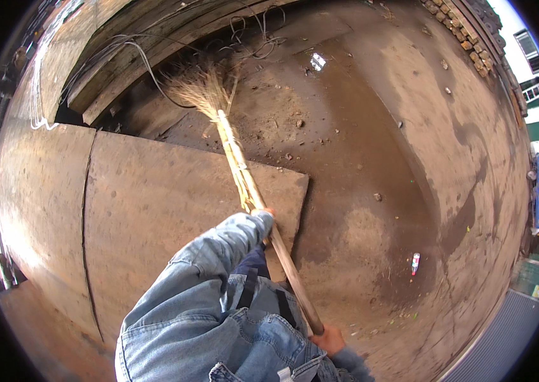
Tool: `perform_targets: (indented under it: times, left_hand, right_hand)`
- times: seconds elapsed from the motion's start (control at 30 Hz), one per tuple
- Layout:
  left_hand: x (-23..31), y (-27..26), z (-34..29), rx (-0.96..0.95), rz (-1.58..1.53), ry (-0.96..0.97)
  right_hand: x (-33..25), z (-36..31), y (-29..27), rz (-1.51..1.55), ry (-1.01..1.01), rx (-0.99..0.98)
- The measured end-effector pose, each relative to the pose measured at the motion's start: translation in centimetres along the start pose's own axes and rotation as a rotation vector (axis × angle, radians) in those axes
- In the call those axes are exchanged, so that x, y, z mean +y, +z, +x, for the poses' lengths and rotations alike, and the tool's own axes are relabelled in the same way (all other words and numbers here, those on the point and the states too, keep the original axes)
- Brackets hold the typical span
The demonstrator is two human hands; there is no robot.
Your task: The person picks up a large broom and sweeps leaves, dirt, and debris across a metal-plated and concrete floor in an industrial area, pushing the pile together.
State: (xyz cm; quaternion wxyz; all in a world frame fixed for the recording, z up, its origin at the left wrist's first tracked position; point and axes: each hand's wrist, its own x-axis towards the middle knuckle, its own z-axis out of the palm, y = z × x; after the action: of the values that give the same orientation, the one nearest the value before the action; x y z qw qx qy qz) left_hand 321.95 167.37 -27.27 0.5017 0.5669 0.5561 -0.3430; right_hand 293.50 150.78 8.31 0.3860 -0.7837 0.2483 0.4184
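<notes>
1. In the head view, we see the left hand (267,212) closed around the broom (240,159) partway along its shaft; the right hand (329,340) is clamped near the lower end;
2. We find the broom slanting over a brown sheet (167,184); its bristles (204,92) fan out by timber beams (100,77) and a dark cable (149,70);
3. We see a small bottle (415,263) lying on the dirty floor (371,235), right of both hands.
</notes>
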Motion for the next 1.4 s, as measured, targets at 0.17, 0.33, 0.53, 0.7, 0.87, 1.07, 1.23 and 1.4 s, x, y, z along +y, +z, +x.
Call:
perform_targets:
  times: [0.17,0.33,0.53,0.7,0.87,1.07,1.23,1.4]
  left_hand:
    - [-0.8,-0.4,-17.0,-0.251,0.244,0.084]
    - [-8.1,0.0,-18.2,-0.372,0.216,0.126]
    - [-4.4,-1.5,-13.9,-0.19,0.237,0.311]
    - [9.5,-2.8,-14.4,-0.263,0.117,0.299]
    - [9.4,1.0,-17.8,-0.572,-0.088,0.128]
    - [-0.2,2.0,-21.3,-0.629,0.03,0.19]
    - [-1.6,-3.5,-24.3,-0.488,0.029,0.006]
    - [4.0,-4.6,-19.3,-0.379,-0.01,0.201]
  right_hand:
    - [12.5,-6.8,2.2,-0.139,0.155,0.135]
    - [10.4,-11.1,-1.5,-0.407,0.172,0.195]
    - [3.8,-7.2,-4.4,-0.233,-0.106,0.148]
    - [-10.0,-4.2,-12.7,-0.101,0.112,0.002]
    - [-17.3,-10.8,-14.1,-0.211,0.028,0.118]
    - [-7.8,-17.8,-11.5,-0.374,0.083,0.208]
    - [-2.6,-16.2,-7.2,-0.332,0.055,0.252]
    - [-7.3,-8.7,-6.5,0.154,0.108,0.131]
